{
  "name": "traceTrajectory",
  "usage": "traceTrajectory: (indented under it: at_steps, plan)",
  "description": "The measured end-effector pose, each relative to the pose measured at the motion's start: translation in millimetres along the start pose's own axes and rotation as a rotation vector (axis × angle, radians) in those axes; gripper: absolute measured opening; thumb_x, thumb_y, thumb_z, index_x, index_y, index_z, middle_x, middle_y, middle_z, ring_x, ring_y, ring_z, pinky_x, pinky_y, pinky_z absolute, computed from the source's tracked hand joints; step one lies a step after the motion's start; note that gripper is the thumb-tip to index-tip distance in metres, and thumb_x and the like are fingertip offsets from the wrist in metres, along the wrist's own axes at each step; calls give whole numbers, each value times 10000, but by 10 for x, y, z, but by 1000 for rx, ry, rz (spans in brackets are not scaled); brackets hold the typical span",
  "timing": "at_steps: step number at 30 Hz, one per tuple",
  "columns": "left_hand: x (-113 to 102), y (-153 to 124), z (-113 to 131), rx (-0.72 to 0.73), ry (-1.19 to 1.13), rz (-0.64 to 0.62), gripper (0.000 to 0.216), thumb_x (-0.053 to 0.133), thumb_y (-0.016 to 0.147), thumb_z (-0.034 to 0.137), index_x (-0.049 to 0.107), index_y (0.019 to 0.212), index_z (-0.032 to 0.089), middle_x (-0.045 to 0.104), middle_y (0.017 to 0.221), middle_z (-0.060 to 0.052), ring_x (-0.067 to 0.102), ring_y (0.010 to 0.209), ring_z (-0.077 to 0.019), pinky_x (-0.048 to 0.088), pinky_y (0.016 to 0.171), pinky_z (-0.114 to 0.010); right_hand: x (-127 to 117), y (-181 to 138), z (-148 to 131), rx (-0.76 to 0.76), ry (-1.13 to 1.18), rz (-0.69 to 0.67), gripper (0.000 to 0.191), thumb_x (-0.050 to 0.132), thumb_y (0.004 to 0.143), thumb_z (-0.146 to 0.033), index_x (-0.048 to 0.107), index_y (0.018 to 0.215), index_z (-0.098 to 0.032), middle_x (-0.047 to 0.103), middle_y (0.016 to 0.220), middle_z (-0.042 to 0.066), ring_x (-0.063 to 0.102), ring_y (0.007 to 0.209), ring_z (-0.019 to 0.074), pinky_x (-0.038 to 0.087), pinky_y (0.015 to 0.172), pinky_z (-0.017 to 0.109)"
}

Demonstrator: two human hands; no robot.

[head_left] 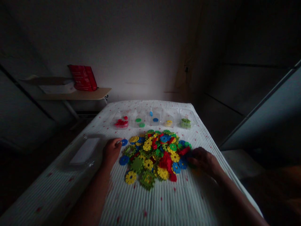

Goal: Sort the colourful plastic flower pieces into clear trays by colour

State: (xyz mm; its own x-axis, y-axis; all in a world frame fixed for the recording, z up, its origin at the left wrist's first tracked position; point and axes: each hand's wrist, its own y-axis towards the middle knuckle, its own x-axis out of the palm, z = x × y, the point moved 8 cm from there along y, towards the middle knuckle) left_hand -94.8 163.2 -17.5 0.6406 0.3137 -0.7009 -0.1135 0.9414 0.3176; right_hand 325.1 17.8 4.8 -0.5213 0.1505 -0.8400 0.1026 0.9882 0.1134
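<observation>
A heap of plastic interlocking pieces (148, 164) in yellow, blue, green and red lies on the quilted cloth between my hands. At its left edge my left hand (112, 151) pinches a blue notched disc (124, 142) between thumb and fingers. Another blue disc (124, 160) lies just below that one. My right hand (204, 159) is at the heap's right side, fingers curled down in shadow beside a red piece (184, 151) and blue discs (182, 163). What those fingers hold, if anything, is hidden.
Behind the heap stands a row of clear plastic boxes: one with red pieces (121, 122), others with green (138, 120), blue (155, 120), yellow (169, 122) and olive-green pieces (186, 121). A clear tray with a white sheet (86, 150) lies left. A red bag (82, 78) sits on a side table (94, 95).
</observation>
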Motion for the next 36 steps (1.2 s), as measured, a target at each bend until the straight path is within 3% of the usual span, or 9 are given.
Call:
traceTrajectory:
  at_steps: [5,10,14,19,22,25,29,32,36]
  plan:
    - [22,8,-22,10,8,-13,312,460,721,319,666,901,170,682,919,-78,618,857,-211,484,814,-301,94,15,-60,-6,-205,48,345,593,714,-518,638,845,-203,622,840,37,593,659,148,408,562,237]
    - [25,10,-32,15,2,-12,308,462,725,326,664,901,176,680,923,-78,617,858,-211,484,811,-302,136,23,-61,-39,-153,45,302,587,717,-484,613,810,-199,606,813,27,580,657,148,406,566,239]
    - [22,12,-27,12,6,-9,309,456,723,320,668,896,176,680,939,-81,615,868,-214,481,823,-311,90,27,-33,35,21,73,233,617,677,-417,563,743,-200,582,705,-5,526,591,130,386,523,232]
    - [18,21,-31,12,21,8,298,463,711,314,675,877,185,687,912,-73,617,850,-214,483,816,-316,-5,57,3,67,510,58,249,625,681,-419,535,691,-187,543,617,-13,500,569,125,408,509,238]
    - [17,23,-31,19,16,11,286,469,708,311,675,868,195,687,885,-61,618,824,-206,487,791,-306,-172,70,200,134,708,197,316,676,639,-448,578,754,-171,591,677,19,537,593,143,452,538,266]
    - [12,22,-33,18,8,15,288,467,708,312,673,871,193,684,887,-63,618,822,-204,487,782,-302,-256,61,425,210,754,282,402,707,603,-473,625,842,-160,646,744,52,566,612,158,468,545,282]
    - [20,21,-40,10,11,3,306,458,712,324,672,879,181,684,907,-78,617,841,-216,484,795,-315,-131,62,505,259,767,118,446,719,608,-469,654,920,-157,699,852,87,633,733,213,513,654,339]
    - [27,20,-44,14,2,-3,297,461,712,324,669,872,188,687,905,-71,616,852,-214,482,806,-311,-69,71,396,189,660,-11,421,689,651,-472,670,928,-155,709,907,95,645,805,241,517,746,385]
    - [29,18,-56,22,-12,7,286,463,714,325,664,872,197,683,917,-63,614,878,-208,476,827,-298,-59,93,295,85,558,-69,409,646,695,-452,667,978,-157,705,949,86,638,859,244,508,791,385]
